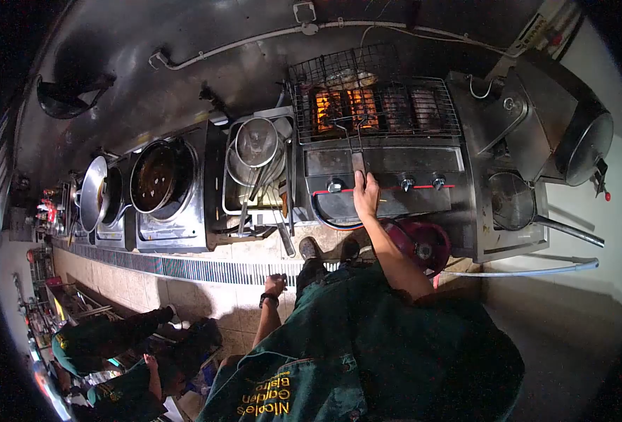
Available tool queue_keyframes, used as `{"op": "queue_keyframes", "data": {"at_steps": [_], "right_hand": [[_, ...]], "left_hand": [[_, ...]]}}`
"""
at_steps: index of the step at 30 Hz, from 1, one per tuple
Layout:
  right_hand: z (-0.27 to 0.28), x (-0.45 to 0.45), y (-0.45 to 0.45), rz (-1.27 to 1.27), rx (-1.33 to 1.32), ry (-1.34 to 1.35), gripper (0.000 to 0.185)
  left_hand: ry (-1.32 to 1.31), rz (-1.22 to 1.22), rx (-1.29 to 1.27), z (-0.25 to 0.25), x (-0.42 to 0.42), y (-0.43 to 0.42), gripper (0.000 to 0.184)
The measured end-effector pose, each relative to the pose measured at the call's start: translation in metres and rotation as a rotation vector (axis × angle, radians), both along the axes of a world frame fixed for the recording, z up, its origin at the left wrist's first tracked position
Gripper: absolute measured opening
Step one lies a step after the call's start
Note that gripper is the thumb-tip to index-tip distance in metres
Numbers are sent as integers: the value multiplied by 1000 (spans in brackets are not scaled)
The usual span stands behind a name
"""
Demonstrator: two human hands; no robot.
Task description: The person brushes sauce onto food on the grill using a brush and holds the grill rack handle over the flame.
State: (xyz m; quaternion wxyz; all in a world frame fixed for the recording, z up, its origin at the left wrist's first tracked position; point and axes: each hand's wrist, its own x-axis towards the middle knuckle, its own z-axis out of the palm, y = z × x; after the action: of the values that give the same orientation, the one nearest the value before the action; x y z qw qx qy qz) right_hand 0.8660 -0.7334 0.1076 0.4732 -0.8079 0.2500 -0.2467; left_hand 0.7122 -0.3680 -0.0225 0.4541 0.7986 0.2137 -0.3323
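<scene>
My right hand (366, 195) grips the end of the long handle of a wire grill basket (378, 67), its arm stretched out over the stove's front. The basket lies over a gas grill (416, 105), where two burner panels glow orange and the others are dark. Inside the basket is a pale, browned piece of food (351, 79), possibly fish; the wires partly cover it. My left hand (276, 284), with a dark watch at the wrist, hangs low near the floor drain. Its fingers are curled, and nothing shows in them.
Left of the grill stand a tray with strainers (257, 141), a large wok (158, 176) and another pan (93, 193). A fryer basket (511, 200) is at right. A red gas cylinder (423, 246) stands below. Two co-workers (104, 341) are at lower left.
</scene>
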Motion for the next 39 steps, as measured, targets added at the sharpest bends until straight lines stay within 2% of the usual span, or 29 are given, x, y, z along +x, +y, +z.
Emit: {"op": "queue_keyframes", "data": {"at_steps": [4,7,11,13,19,22,24,29,39], "right_hand": [[6,2,1,31,119,86,42],[-53,15,-2,25,252,32,37],[-33,7,0,54,450,84,36],[-3,1,3,38,736,171,37],[-4,1,2,12,747,192,38],[-10,2,-1,39,737,233,40],[-15,3,-1,43,728,241,41],[-19,5,-4,63,684,268,45],[-10,4,-2,53,704,259,41]], "left_hand": [[-64,41,-31,13,0,-4,28],[-54,51,-23,12,2,-4,28],[-36,69,28,13,2,-6,28],[-7,92,17,14,2,-5,29],[11,76,51,4,0,-2,28],[-60,22,108,1,-1,-1,28],[-28,87,-48,2,-1,-2,30],[10,101,-43,5,0,-7,30],[31,119,-55,8,1,-10,30]]}}
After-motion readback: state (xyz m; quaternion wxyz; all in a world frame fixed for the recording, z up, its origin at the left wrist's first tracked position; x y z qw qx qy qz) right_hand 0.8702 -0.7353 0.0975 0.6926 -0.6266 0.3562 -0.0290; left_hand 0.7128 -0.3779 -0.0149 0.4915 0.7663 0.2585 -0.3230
